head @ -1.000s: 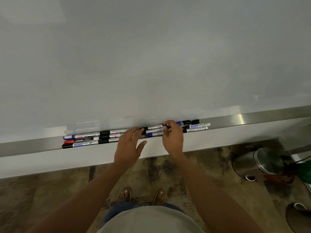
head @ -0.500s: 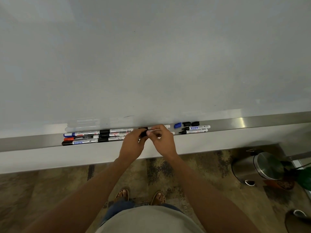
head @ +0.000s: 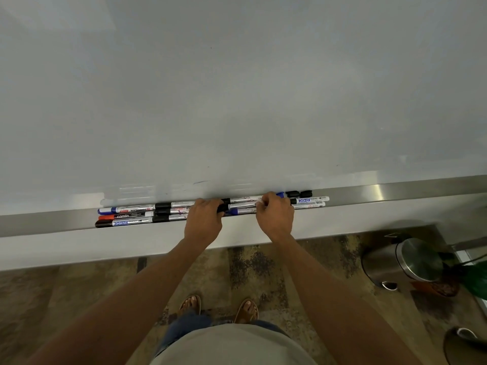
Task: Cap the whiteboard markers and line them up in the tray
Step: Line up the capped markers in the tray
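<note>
A metal tray (head: 395,192) runs under the whiteboard and holds several markers. Capped ones (head: 126,216) lie in rows at the left. Both hands hold one silver marker (head: 242,206) lengthwise over the tray's middle: my left hand (head: 204,219) grips its black-capped end, my right hand (head: 274,214) pinches the other end. A blue-capped marker (head: 237,212) lies just below it. Two uncapped markers (head: 311,202) rest to the right, with two loose black caps (head: 299,193) and a blue cap (head: 279,194) behind them.
The whiteboard (head: 237,88) fills the upper view. A steel pedal bin (head: 405,262) stands on the patterned carpet at the right, beside a green bag (head: 477,280). My sandalled feet (head: 218,306) are below the tray.
The hands, which were pressed together capping a marker in front of the tray, have spread apart along it and lowered it into the tray's middle.
</note>
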Motion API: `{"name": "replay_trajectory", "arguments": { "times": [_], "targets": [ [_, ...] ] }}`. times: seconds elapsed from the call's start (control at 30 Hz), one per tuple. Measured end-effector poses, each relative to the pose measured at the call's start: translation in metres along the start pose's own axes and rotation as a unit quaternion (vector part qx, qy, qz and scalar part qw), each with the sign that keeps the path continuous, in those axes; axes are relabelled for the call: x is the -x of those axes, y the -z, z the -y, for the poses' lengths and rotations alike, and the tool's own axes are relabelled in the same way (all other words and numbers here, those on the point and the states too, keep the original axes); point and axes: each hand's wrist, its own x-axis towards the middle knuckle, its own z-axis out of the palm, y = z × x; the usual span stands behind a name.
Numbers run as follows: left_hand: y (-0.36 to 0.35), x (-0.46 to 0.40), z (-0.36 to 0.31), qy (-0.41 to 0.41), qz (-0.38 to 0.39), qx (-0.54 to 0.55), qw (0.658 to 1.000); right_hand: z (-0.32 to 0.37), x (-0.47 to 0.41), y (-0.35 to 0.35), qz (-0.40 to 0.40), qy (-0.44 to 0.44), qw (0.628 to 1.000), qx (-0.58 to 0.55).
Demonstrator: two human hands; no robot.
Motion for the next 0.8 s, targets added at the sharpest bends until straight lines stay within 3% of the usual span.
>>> {"name": "replay_trajectory", "arguments": {
  "times": [0.37, 0.6, 0.8],
  "targets": [
    [-0.004, -0.005, 0.003, -0.020, 0.023, -0.016, 0.999, -0.004, -0.006, 0.000, 0.036, 0.033, 0.996, -0.068],
    [0.006, -0.003, 0.010, -0.013, -0.017, -0.013, 1.000, -0.019, -0.008, 0.012, 0.069, 0.013, 0.976, -0.204],
    [0.009, -0.004, 0.012, -0.027, -0.024, -0.018, 0.999, -0.027, -0.009, 0.025, 0.063, 0.018, 0.969, -0.236]
  ]
}}
